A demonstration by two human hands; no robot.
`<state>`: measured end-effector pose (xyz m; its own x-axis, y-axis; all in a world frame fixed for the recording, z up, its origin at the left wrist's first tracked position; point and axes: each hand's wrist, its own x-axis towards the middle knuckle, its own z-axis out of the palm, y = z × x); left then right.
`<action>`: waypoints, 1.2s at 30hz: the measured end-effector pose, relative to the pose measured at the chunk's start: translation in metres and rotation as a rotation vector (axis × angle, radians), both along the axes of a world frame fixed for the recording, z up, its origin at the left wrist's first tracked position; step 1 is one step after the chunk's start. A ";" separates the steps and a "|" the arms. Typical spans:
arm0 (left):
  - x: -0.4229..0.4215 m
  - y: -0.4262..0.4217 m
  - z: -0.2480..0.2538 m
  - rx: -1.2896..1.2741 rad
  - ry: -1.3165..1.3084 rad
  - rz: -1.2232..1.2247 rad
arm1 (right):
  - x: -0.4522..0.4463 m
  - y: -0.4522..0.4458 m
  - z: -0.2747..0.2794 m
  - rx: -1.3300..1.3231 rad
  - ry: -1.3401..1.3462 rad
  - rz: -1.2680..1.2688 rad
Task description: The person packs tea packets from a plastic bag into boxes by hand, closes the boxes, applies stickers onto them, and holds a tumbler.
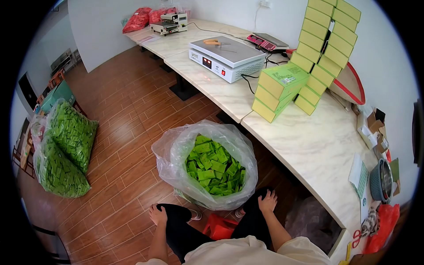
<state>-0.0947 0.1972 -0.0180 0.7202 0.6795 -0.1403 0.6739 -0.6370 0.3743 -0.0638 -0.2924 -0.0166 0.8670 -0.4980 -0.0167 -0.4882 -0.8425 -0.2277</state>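
Note:
My left hand rests on my left knee, its fingers apart and holding nothing. On the other knee lies my right hand, also empty, with its fingers spread. Between and in front of my knees stands an open clear plastic bag on the floor. Many small green packets fill it. Neither hand touches the bag. A red object shows between my legs, partly hidden.
A long marble-patterned table runs along the right, bearing stacked green boxes, a white heating device, a sealing machine, a basket and red scissors. Full bags of green packets stand on the left floor.

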 end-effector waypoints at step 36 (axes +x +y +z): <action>0.001 -0.001 0.001 0.008 0.004 0.007 | 0.001 0.002 0.005 -0.004 0.023 -0.010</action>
